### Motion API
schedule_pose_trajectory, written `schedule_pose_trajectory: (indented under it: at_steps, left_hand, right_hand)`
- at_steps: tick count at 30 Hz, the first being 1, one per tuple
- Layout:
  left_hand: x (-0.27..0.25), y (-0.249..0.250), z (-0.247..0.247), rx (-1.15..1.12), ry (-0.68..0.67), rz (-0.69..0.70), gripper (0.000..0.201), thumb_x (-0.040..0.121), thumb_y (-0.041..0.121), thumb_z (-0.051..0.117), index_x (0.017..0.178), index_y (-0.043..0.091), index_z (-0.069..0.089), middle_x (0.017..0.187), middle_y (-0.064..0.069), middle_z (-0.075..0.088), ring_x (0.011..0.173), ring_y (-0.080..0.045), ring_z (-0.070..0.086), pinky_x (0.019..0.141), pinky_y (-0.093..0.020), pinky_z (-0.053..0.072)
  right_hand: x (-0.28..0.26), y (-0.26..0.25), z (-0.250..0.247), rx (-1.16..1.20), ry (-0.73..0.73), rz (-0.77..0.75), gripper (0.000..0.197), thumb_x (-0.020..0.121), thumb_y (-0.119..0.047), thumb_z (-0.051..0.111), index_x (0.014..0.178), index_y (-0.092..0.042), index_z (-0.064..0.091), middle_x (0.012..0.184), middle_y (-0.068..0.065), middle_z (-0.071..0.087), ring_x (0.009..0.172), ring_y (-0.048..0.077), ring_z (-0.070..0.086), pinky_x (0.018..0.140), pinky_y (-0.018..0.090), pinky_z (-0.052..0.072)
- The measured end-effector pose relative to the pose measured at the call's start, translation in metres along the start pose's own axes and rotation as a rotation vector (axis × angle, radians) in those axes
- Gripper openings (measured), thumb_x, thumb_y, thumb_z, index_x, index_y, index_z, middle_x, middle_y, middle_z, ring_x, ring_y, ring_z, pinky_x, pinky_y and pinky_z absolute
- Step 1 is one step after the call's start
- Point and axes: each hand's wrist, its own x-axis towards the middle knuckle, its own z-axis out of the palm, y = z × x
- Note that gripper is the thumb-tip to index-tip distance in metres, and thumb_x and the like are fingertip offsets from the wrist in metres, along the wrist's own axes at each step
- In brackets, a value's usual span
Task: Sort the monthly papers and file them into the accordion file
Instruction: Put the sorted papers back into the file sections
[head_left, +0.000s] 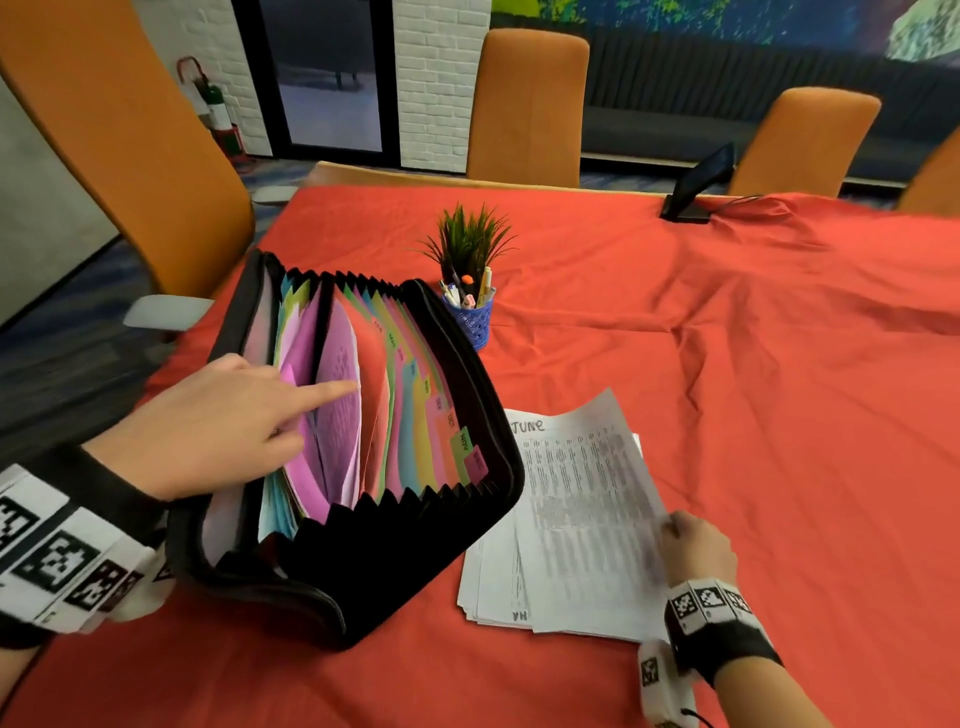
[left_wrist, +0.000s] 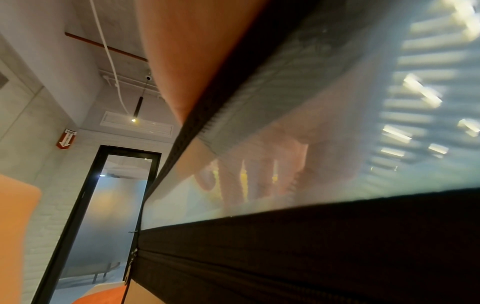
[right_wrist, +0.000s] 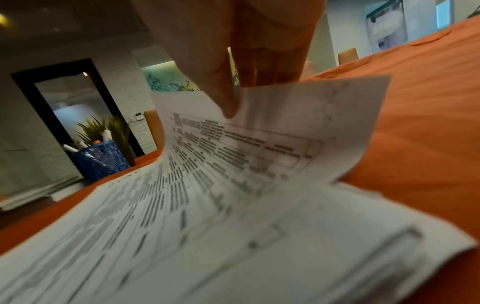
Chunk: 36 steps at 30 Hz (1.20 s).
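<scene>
Nearest the head camera, at the lower left of the frame, the left hand (head_left: 208, 415) reaches into the open accordion file (head_left: 363, 582), its index finger straight and pressing a pink sheet (head_left: 340, 415) aside while the other fingers curl down among the dividers. That black file stands open on the red-covered table (head_left: 727, 364), left of centre, with coloured tabbed dividers (head_left: 415, 415) fanned across it. To its right lies the stack of papers (head_left: 561, 545), the top sheet (head_left: 582, 467) marked "JUNE" in handwriting. At the lower right, the right hand (head_left: 696, 545) pinches that sheet's right edge.

Only the right wrist view shows how this grip sits: the fingers (right_wrist: 223, 82) clamp the sheet (right_wrist: 259, 148), which curls up off the stack of papers (right_wrist: 233, 246), with the blue pen cup (right_wrist: 101, 160) in the middle left of the frame. From the left wrist view, the left hand's fingers (left_wrist: 272, 174) appear as a hazy shape through a translucent divider (left_wrist: 337, 102), beside the file's black zippered edge (left_wrist: 311, 257).

In the head view a small green plant (head_left: 467, 239) stands behind the pen cup (head_left: 474, 319), and orange chairs (head_left: 530, 104) line the far edge of the table.
</scene>
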Motion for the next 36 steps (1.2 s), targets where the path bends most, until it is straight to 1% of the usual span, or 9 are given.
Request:
schedule_pose_trajectory:
  at_steps: [4,6,10,17,24,27,30,33,36]
  left_hand:
    - [0.001,-0.012,0.011,-0.091,0.059,-0.008,0.061,0.072,0.047,0.014,0.132,0.056,0.016,0.065,0.015,0.053,0.064,-0.001,0.048,0.069,-0.023,0.032]
    - [0.003,-0.016,0.015,-0.121,0.073,-0.002,0.059,0.073,0.047,0.018,0.13,0.06,0.015,0.066,0.017,0.055,0.066,-0.001,0.05,0.07,-0.023,0.033]
    - [0.003,-0.018,0.019,-0.163,0.1,-0.005,0.056,0.073,0.048,0.02,0.124,0.068,0.011,0.068,0.018,0.057,0.066,0.0,0.05,0.068,-0.022,0.032]
    - [0.004,-0.016,0.019,-0.174,0.097,-0.016,0.056,0.072,0.049,0.019,0.124,0.067,0.01,0.07,0.018,0.058,0.068,0.0,0.051,0.071,-0.024,0.034]
    - [0.004,-0.017,0.019,-0.186,0.095,-0.024,0.055,0.071,0.051,0.017,0.123,0.068,0.008,0.072,0.018,0.059,0.071,0.0,0.051,0.075,-0.024,0.035]
    - [0.003,-0.016,0.018,-0.177,0.064,-0.03,0.056,0.071,0.05,0.016,0.123,0.068,0.005,0.072,0.018,0.058,0.072,0.0,0.052,0.079,-0.026,0.039]
    - [0.002,-0.01,0.011,-0.067,0.016,-0.031,0.062,0.074,0.046,0.015,0.131,0.062,-0.007,0.074,0.016,0.057,0.073,-0.001,0.052,0.085,-0.026,0.04]
    - [0.005,0.001,0.001,0.08,0.002,0.024,0.068,0.079,0.037,0.009,0.137,0.05,-0.023,0.069,0.01,0.051,0.068,-0.006,0.048,0.078,-0.025,0.036]
    - [0.009,0.01,-0.005,0.204,-0.034,0.09,0.066,0.092,0.03,0.015,0.135,0.044,-0.033,0.065,0.008,0.038,0.064,-0.007,0.035,0.075,-0.025,0.027]
  right_hand:
    - [-0.016,-0.016,0.018,0.009,-0.111,-0.042,0.013,0.081,-0.013,0.051,0.076,-0.013,0.063,0.089,0.013,0.064,0.085,0.031,0.06,0.067,0.025,0.041]
    - [-0.025,-0.024,0.028,-0.072,-0.117,-0.065,0.017,0.082,-0.015,0.05,0.083,-0.008,0.065,0.092,0.01,0.06,0.086,0.027,0.058,0.075,0.028,0.047]
    - [-0.034,-0.034,0.038,-0.189,-0.127,-0.096,0.022,0.09,-0.012,0.039,0.101,-0.008,0.059,0.107,0.005,0.056,0.104,0.022,0.051,0.091,0.027,0.04]
    - [-0.036,-0.041,0.036,-0.271,-0.15,-0.123,0.027,0.091,-0.004,0.036,0.108,-0.009,0.056,0.113,0.006,0.055,0.109,0.024,0.05,0.094,0.029,0.037]
    - [-0.028,-0.04,0.036,-0.138,-0.13,-0.063,0.016,0.091,-0.018,0.048,0.096,-0.011,0.062,0.106,0.008,0.049,0.097,0.025,0.049,0.087,0.035,0.045]
    - [-0.02,-0.033,0.035,-0.028,-0.122,-0.063,0.015,0.09,-0.016,0.051,0.087,-0.008,0.063,0.109,0.01,0.042,0.096,0.027,0.045,0.089,0.033,0.044]
    - [-0.01,-0.026,0.027,0.066,-0.107,-0.01,0.01,0.086,-0.007,0.053,0.086,-0.008,0.063,0.114,0.011,0.039,0.094,0.027,0.047,0.09,0.032,0.043]
    - [0.0,-0.018,0.016,0.124,-0.126,-0.016,0.01,0.084,-0.005,0.051,0.078,-0.012,0.055,0.094,0.009,0.054,0.077,0.024,0.052,0.07,0.024,0.037]
    - [0.006,-0.011,0.005,0.266,-0.059,-0.078,0.009,0.08,-0.006,0.056,0.08,-0.014,0.058,0.078,0.007,0.062,0.075,0.025,0.058,0.066,0.025,0.036]
